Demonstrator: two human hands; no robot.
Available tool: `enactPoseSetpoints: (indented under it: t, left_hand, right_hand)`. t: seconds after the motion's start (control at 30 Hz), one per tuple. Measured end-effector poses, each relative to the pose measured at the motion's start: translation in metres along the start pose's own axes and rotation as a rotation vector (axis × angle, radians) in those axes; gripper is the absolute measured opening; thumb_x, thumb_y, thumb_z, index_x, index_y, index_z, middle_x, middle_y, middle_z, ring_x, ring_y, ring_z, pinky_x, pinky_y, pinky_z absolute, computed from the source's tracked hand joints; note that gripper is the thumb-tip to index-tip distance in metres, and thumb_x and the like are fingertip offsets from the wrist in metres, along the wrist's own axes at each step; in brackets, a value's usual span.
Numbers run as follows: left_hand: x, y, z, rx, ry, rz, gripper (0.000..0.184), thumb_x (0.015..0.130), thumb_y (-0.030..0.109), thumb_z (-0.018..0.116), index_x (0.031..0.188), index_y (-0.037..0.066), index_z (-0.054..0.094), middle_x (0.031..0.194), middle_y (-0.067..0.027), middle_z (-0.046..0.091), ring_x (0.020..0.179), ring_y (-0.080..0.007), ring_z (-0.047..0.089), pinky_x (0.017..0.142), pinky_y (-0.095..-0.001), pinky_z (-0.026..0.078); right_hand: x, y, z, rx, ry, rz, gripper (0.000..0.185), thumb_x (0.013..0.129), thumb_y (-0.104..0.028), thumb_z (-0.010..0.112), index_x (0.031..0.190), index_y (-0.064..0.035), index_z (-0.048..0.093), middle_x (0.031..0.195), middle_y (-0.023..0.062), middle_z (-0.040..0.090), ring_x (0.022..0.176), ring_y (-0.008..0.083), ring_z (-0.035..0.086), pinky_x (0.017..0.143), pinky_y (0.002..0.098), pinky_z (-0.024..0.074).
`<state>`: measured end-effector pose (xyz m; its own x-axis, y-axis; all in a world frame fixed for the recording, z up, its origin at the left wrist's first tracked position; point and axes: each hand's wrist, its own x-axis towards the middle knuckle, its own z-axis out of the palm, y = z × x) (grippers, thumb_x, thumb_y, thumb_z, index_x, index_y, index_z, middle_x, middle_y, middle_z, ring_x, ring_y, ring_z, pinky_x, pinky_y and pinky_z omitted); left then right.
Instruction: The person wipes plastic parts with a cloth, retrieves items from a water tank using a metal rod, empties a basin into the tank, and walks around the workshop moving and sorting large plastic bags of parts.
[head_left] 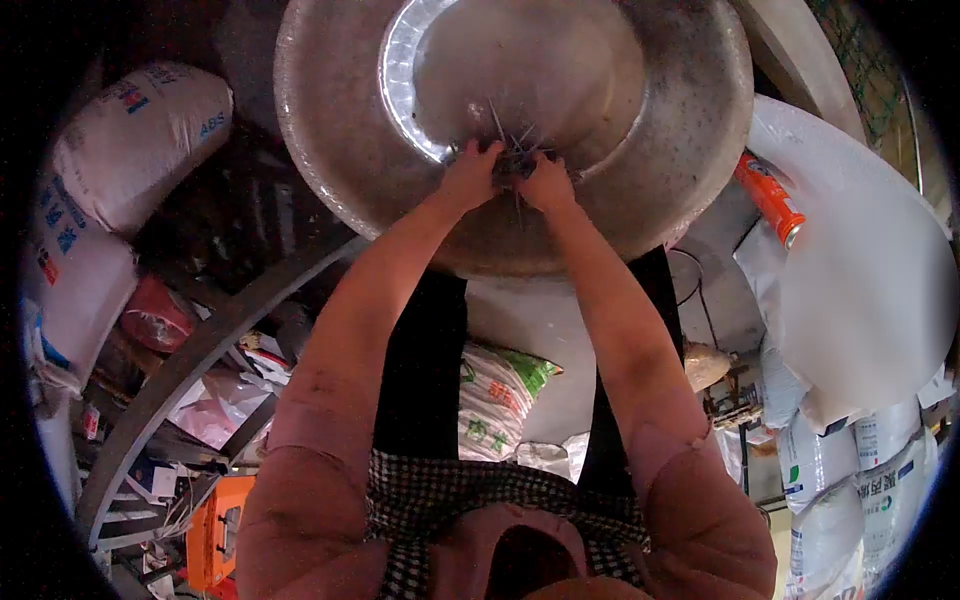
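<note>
A large round metal basin [330, 110] fills the top of the head view, with a bright reflection curving along the left of its inner bowl. Over its near side, my left hand [470, 178] and my right hand [548, 184] come together from either side. Between them is a small dark bundle with thin spikes [516, 160], the spikes pointing out in several directions. Fingers of both hands are curled onto this bundle and partly hide it. Its exact kind is too small and dark to tell.
Stuffed white sacks [150, 140] lie at the left, beside a curved metal bar [190, 350]. A printed sack [497, 400] lies on the floor between my legs. At the right are an orange can [770, 200], more sacks [885, 500] and a blurred pale area. An orange case [215, 535] stands lower left.
</note>
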<state>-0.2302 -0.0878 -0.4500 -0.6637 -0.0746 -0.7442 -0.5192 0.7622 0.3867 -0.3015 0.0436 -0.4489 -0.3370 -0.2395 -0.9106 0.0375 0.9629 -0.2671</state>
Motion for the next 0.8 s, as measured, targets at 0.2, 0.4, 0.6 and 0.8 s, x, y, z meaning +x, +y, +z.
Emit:
enactPoseSetpoints:
  t: [0.2,0.4,0.6,0.8]
  left_hand:
    - [0.002,0.017,-0.058,0.307,0.152,-0.064,0.081,0.056,0.031,0.075,0.121,0.010,0.032,0.116,-0.0213,0.035,0.105,-0.0401,0.040,0.081,-0.0477,0.041]
    - [0.015,-0.026,0.012,-0.295,0.314,-0.229,0.084,0.062,0.042,0.070,0.120,-0.002,0.030,0.119,-0.0211,0.041,0.109,-0.0370,0.041,0.086,-0.0436,0.038]
    - [0.036,0.010,-0.020,-0.800,0.258,-0.466,0.075,0.069,0.051,0.062,0.117,-0.003,0.041,0.113,-0.0168,0.050,0.104,-0.0287,0.048,0.089,-0.0353,0.034]
    - [0.071,0.002,-0.015,-0.873,0.272,-0.489,0.065,0.071,0.055,0.056,0.105,-0.001,0.051,0.100,-0.0135,0.057,0.093,-0.0286,0.053,0.079,-0.0361,0.039]
  right_hand:
    - [-0.008,-0.018,-0.043,-0.318,0.107,0.149,0.072,0.068,-0.042,0.064,0.121,-0.0057,0.032,0.122,0.0189,0.035,0.108,0.0361,0.043,0.085,0.0424,0.0405]
    - [0.017,-0.016,-0.039,-0.152,0.205,0.182,0.077,0.074,-0.049,0.054,0.129,-0.0061,0.023,0.119,0.0182,0.043,0.104,0.0339,0.048,0.083,0.0405,0.0423]
    - [0.042,-0.024,-0.005,0.299,0.280,-0.050,0.078,0.072,-0.046,0.057,0.125,0.0014,0.026,0.096,0.0221,0.057,0.088,0.0374,0.055,0.075,0.0444,0.0447]
    - [0.047,-0.048,-0.005,0.311,0.251,-0.162,0.055,0.073,-0.031,0.059,0.111,0.0039,0.041,0.094,0.0240,0.056,0.089,0.0379,0.055,0.075,0.0441,0.0448]
